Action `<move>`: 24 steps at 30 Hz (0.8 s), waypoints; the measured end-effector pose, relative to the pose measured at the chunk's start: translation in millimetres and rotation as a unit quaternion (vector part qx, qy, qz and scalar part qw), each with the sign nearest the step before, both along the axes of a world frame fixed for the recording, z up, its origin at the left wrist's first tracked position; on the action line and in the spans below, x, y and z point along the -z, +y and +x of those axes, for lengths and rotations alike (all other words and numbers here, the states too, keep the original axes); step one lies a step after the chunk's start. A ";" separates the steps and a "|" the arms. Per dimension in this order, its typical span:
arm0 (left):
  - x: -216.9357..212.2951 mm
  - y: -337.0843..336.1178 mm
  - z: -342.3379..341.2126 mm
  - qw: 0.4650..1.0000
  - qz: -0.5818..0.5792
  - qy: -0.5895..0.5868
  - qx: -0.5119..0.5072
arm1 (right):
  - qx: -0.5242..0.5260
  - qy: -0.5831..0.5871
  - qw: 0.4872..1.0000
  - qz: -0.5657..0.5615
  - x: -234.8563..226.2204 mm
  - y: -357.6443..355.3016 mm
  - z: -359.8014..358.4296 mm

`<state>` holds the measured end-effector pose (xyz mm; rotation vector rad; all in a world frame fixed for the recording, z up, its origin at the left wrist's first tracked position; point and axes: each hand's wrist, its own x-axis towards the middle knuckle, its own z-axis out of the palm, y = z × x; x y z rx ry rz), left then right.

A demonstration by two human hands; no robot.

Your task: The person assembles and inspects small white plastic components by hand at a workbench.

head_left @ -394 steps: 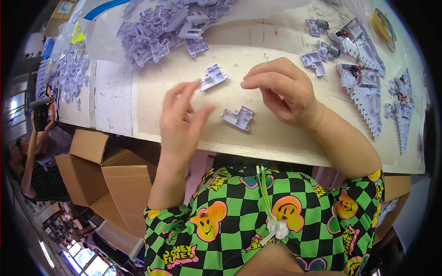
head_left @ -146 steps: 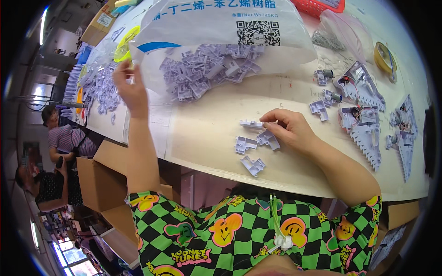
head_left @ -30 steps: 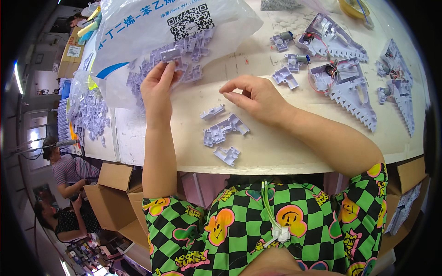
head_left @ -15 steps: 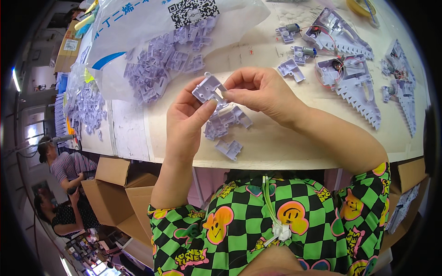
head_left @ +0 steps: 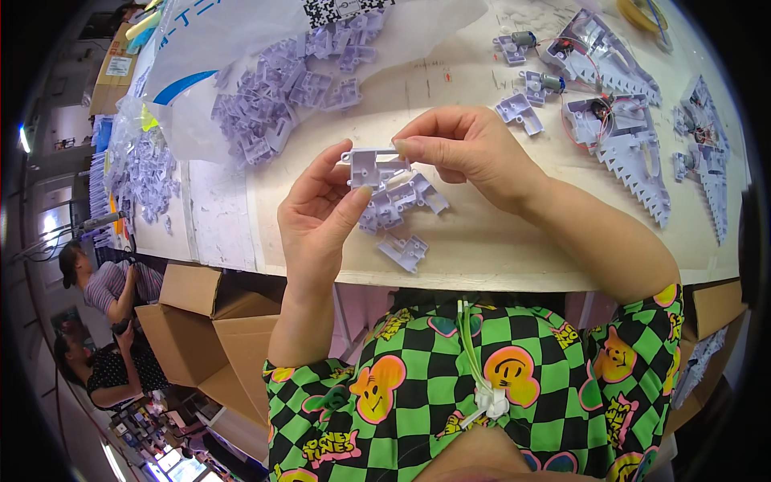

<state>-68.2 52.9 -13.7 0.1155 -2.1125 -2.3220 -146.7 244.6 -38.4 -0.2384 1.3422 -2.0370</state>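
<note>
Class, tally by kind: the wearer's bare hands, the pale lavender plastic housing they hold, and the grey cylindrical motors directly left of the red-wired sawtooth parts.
Bare left hand and right hand: 2
Pale lavender open plastic housing: 1
Grey cylindrical motors: 2
Total: 5

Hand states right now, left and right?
Left hand: pinching a pale plastic part between thumb and fingers.
Right hand: pinching the same part's right end.

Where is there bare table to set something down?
Bare table shows between the loose parts and the right forearm, and left of the left hand, nearer than the big pile. It's crowded under the held part and among the toothed pieces.
</note>
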 end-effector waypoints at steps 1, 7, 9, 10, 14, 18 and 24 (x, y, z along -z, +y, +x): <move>1.9 0.4 -0.6 1.000 -0.002 0.002 0.004 | 0.002 -0.002 1.000 0.002 1.4 0.4 0.0; 1.7 0.8 2.1 0.998 -0.058 0.030 -0.001 | -0.005 -0.042 0.999 -0.017 2.7 -0.5 -0.7; 2.0 1.2 3.6 0.997 -0.070 0.035 0.000 | -0.007 -0.051 0.999 -0.014 1.5 -0.7 -0.5; 1.1 1.8 4.7 0.997 -0.067 0.036 -0.006 | -0.008 -0.051 0.999 -0.014 1.1 -0.8 0.0; 5.5 -5.9 5.2 0.994 -0.103 0.046 0.014 | -0.027 0.000 1.000 0.009 3.7 -0.7 -0.6; 3.9 -35.7 -0.4 0.945 -0.310 0.100 -0.033 | -0.058 0.088 0.993 0.061 18.9 -2.8 1.0; 21.1 -65.2 -49.1 0.852 -0.503 0.120 -0.083 | 0.000 0.379 0.906 0.190 16.5 -1.8 6.7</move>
